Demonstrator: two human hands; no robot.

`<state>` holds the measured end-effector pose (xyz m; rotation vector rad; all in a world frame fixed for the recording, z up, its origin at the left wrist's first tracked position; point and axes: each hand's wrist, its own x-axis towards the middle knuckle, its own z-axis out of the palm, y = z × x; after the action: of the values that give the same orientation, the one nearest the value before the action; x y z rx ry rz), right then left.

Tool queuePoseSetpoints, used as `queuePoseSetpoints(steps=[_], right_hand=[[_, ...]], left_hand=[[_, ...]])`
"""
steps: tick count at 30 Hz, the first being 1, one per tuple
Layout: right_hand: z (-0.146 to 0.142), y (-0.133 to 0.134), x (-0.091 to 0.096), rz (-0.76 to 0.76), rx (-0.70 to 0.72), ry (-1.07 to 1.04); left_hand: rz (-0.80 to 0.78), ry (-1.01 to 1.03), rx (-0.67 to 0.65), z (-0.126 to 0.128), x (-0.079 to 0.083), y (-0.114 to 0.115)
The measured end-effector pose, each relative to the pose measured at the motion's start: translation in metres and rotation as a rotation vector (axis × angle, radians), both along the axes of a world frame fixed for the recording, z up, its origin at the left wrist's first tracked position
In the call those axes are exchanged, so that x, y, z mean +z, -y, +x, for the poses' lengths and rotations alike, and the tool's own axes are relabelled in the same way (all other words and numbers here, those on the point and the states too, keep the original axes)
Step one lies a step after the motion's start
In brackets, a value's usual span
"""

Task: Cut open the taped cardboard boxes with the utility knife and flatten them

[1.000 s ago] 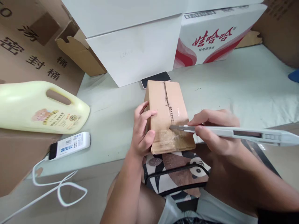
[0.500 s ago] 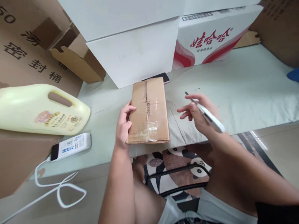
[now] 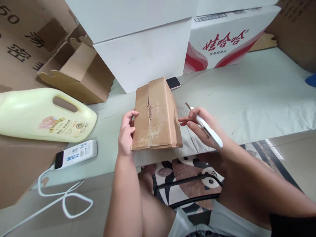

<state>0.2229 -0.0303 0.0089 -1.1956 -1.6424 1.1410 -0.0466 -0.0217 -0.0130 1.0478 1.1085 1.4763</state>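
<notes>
A brown cardboard box [image 3: 158,115], taped along its top seam, is tilted to the left on the cloth-covered table. My left hand [image 3: 127,133] grips its left side, thumb and fingers against the edge. To the right of the box, my right hand [image 3: 201,126] holds a white utility knife [image 3: 209,131] between thumb and palm, with the blade pointing up and left. The outstretched fingers of that hand reach close to the box's right side; whether they touch it I cannot tell.
White cartons [image 3: 143,59] line the back, with a phone [image 3: 173,83] lying before them. On the left are a yellow jug [image 3: 46,115], a white power bank [image 3: 76,154] with a cable, and an open cardboard box [image 3: 81,72]. The table [image 3: 247,98] extends right.
The box has tipped toward the left, showing more of its right side. My right hand has come left with the knife, nearer the box. More of the phone shows.
</notes>
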Motion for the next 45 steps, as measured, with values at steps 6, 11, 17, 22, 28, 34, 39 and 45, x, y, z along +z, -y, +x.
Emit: queuePoseSetpoints(steps=[6, 11, 17, 22, 28, 34, 39, 45], right_hand=[[-0.002, 0.004, -0.003, -0.066, 0.018, 0.060], [-0.003, 0.002, -0.008, -0.102, -0.028, 0.077], [-0.003, -0.004, -0.007, -0.184, -0.060, 0.268], [-0.003, -0.006, -0.008, -0.209, -0.063, 0.278], [-0.006, -0.007, -0.009, -0.246, 0.012, 0.344], [-0.006, -0.007, -0.014, -0.239, 0.009, 0.317], [-0.003, -0.009, -0.024, -0.178, -0.092, 0.279], [0.002, -0.010, -0.025, -0.145, -0.167, 0.009]], left_hand=[[-0.032, 0.008, 0.025, 0.005, 0.005, 0.001], [-0.046, 0.001, 0.034, 0.006, 0.005, 0.000], [-0.039, -0.001, 0.020, 0.005, 0.003, 0.000], [-0.024, -0.032, -0.011, 0.006, 0.003, 0.001], [-0.049, -0.014, 0.008, 0.009, 0.002, -0.002], [-0.063, 0.018, 0.010, 0.018, 0.003, -0.011], [-0.059, 0.033, 0.028, 0.028, 0.005, -0.013], [-0.130, 0.009, 0.099, 0.023, 0.002, -0.006]])
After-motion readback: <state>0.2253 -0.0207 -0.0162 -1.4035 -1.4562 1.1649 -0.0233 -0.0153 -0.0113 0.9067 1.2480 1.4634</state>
